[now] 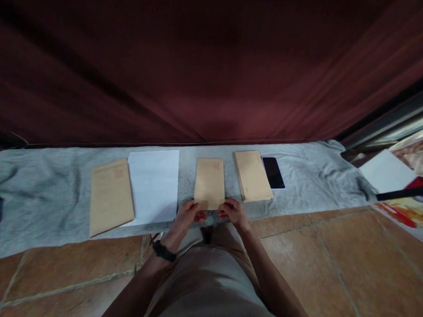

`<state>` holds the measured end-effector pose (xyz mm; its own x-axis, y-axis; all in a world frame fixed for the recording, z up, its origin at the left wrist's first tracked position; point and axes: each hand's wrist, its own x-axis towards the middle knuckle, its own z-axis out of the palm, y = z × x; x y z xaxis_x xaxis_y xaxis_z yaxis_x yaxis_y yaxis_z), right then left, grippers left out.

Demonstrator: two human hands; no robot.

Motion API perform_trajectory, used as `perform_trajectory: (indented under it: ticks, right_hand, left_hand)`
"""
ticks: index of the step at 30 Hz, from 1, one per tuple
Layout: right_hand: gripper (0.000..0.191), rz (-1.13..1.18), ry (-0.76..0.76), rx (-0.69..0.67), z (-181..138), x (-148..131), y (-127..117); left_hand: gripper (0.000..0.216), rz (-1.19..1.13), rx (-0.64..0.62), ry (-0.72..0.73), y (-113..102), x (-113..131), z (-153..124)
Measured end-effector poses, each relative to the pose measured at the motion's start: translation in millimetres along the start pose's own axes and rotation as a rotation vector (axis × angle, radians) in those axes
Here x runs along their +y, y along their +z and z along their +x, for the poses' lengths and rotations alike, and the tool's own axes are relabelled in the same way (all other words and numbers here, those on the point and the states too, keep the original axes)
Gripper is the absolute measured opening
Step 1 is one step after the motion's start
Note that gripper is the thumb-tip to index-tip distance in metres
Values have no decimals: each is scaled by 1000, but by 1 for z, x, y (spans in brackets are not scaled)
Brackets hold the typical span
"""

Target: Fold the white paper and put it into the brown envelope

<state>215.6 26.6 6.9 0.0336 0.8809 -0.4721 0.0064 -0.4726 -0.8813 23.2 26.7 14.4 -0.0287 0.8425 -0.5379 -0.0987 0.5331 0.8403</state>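
A small brown envelope [210, 181] lies on the grey cloth [44, 191] straight in front of me. My left hand [188, 214] pinches its near left corner and my right hand [232, 211] pinches its near right corner, fingers closed on the paper's lower edge. I wear a black band on the left wrist. To the left lie a white sheet [153, 183] and a larger brown envelope [111, 195]. To the right sits a stack of brown envelopes [252, 175].
A black phone [273, 172] lies right of the stack. A dark red curtain [203, 62] hangs behind the cloth. Brown floor tiles [334, 261] spread around my knees. White paper [386, 171] and coloured printed sheets [412, 214] lie at the far right.
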Motion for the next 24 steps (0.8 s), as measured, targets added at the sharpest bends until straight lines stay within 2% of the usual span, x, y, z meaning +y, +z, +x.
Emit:
perform_trajectory:
  ticks: [2,5,6,8,10,12,16,24]
  right_hand:
    - [28,-241,-157,104,-8,0,-1]
    - [31,-708,-529,253,-23,3,1]
    - [33,-789,-641,244,-27,4,4]
    - [37,-853,-834,144,-33,7,11]
    - [43,-882,-956,24,-35,11,19]
    - [47,-927,-987,-29,-34,15,22]
    - [49,-1018,-958,-34,-32,23,17]
    - [50,-1134,-968,-33,-36,30,5]
  left_hand:
    - [27,25,18,-2,3,-2,0]
    - [28,46,51,13,8,-5,-1]
    - [29,45,63,24,10,-6,-1]
    - [31,32,86,53,15,-6,-2]
    - [33,14,103,85,20,-7,-3]
    - [34,5,111,105,24,-8,-4]
    - [34,32,109,91,26,-7,-5]
    - [24,198,73,37,15,-2,-1]
